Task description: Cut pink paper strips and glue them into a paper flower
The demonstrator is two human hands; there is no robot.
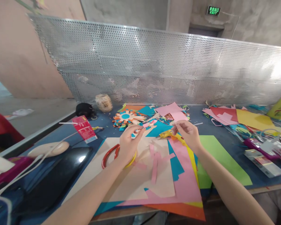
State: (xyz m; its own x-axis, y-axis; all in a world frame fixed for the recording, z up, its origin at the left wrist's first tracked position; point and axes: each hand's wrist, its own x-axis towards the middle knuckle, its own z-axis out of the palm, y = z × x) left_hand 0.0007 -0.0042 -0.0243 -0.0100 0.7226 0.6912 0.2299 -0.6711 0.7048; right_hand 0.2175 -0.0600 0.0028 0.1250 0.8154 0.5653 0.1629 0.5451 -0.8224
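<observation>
My left hand (128,140) pinches a small piece of cut paper (150,124) with pink, white and blue parts above the table. To its right my right hand (187,134) has thumb and fingers pressed together; whatever they hold is too small to make out. A yellow glue gun (165,134) lies just left of and below the right hand. Under the left wrist, partly hidden, are red-handled scissors (105,159) and a yellow curved handle or ring (131,161). Pink paper strips (155,167) are scattered on a cream sheet (121,184).
A fringed paper flower (125,117) and scraps lie behind the hands. Left are a black phone or tablet (58,178), a mouse-like beige object (49,149) and a red packet (84,129). Green paper (222,159) lies right. A perforated metal screen (154,62) stands behind.
</observation>
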